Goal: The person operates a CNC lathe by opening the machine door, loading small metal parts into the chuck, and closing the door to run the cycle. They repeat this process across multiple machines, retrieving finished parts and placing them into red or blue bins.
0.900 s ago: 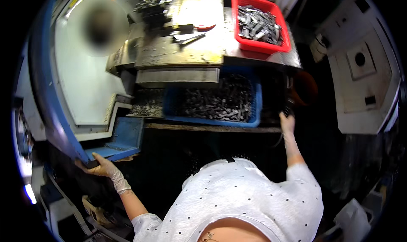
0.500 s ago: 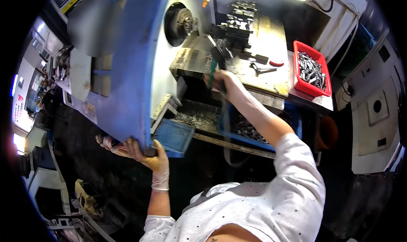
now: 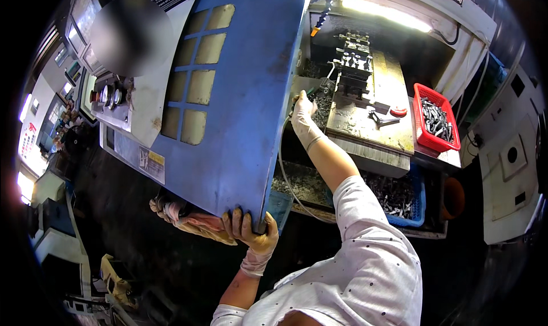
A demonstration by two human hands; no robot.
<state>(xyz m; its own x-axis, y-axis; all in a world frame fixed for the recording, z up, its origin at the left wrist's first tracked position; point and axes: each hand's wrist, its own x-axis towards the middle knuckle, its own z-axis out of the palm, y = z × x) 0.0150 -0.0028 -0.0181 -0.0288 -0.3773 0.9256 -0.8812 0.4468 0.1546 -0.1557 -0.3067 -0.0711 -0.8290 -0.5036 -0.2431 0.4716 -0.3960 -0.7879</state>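
My left hand (image 3: 254,237), in a stained thin glove, grips the bottom corner of the blue machine door (image 3: 234,126), beside some crumpled rags (image 3: 205,226). My right hand (image 3: 302,112), also gloved, reaches into the machine, closed on a green-handled air gun (image 3: 310,93) with a hose (image 3: 279,159) hanging from it; the hand hides much of the gun. Nearby, metal chips (image 3: 323,103) lie beside a bed plate (image 3: 388,89) bearing tool blocks (image 3: 354,63), a wrench (image 3: 385,120) and a red round item (image 3: 398,110).
A red basket (image 3: 422,135) of metal parts stands right of the bed, with a blue crate (image 3: 416,200) of parts below it and an orange bucket (image 3: 454,197) beside that. Another white machine (image 3: 502,189) is at the right. An orange-tipped coolant nozzle (image 3: 315,30) hangs above.
The blue door has swung rightward with my left hand on it, covering the spindle. My right hand has come up from the lower right into the machine. The camera's view has turned.
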